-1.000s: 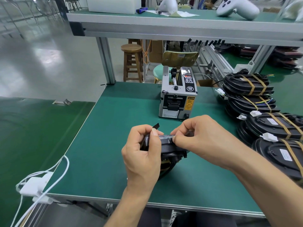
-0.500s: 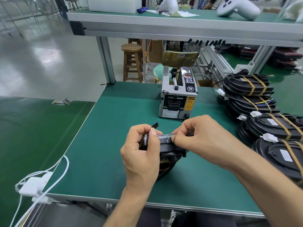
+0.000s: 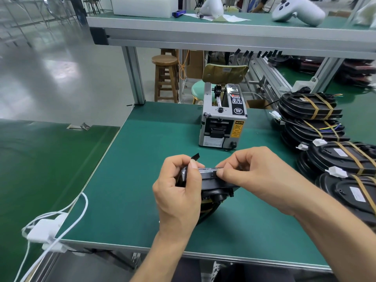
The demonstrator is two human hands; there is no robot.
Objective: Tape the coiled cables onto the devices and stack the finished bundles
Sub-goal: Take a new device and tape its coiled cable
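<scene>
A black round device [image 3: 213, 187] stands on edge on the green table [image 3: 132, 180], held between both hands. My left hand [image 3: 179, 192] grips its left side, thumb pressed on the top rim. My right hand [image 3: 256, 171] pinches a strip of clear tape [image 3: 207, 169] lying along that rim. A short black tab [image 3: 195, 156] sticks up above my left thumb. Most of the device and its cable are hidden behind my hands. Finished black bundles [image 3: 343, 157] wrapped in tan tape sit stacked at the right.
A grey tape dispenser [image 3: 222, 123] stands behind my hands. A white charger with cable [image 3: 45, 231] hangs off the table's front-left corner. A wooden stool [image 3: 165, 76] and chair sit beyond the table. An overhead shelf [image 3: 223, 35] carries white controllers.
Hardly anything differs; both hands keep their hold on the device and the tape strip, shifting only slightly.
</scene>
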